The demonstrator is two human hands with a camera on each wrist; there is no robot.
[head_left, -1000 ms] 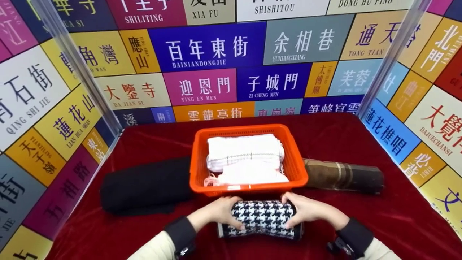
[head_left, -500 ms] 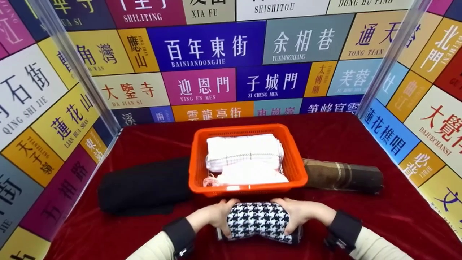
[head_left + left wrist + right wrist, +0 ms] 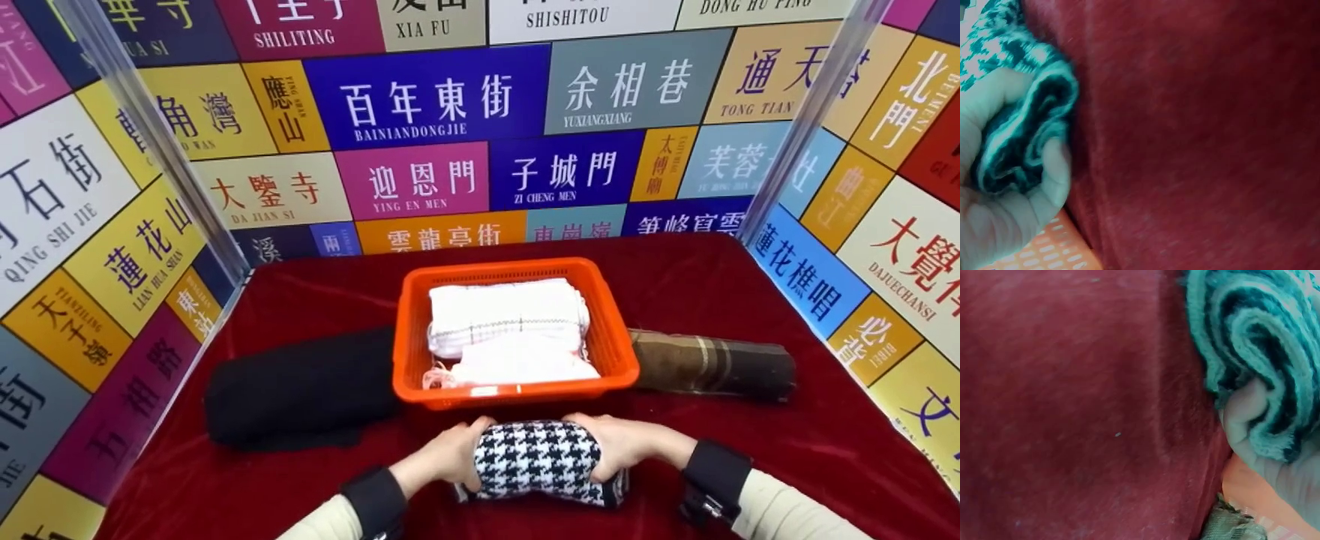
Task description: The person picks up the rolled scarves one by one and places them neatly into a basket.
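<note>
A rolled black-and-white houndstooth cloth [image 3: 537,459] lies in front of the orange basket, on the near part of the red-covered table. My left hand [image 3: 454,453] grips its left end, thumb on the near side and fingers round the far side. At the other end my right hand [image 3: 626,444] holds the roll in the same manner. Both wrist views show the spiral layers at the roll's ends, with a finger of the left hand [image 3: 1013,208] and of the right hand [image 3: 1275,455] curled against them.
The orange plastic basket [image 3: 628,367] holds folded white cloths [image 3: 510,315]. A black cloth roll [image 3: 300,390] lies left of it, and a brown striped cloth roll [image 3: 712,365] lies right. Sign-printed panels [image 3: 427,97] enclose the dark red velvet table cover [image 3: 315,292] at the back and sides.
Between one second and half a second ago, the right hand shifted slightly left along the cloth roll and both hands closed in tighter. Since then almost nothing has moved.
</note>
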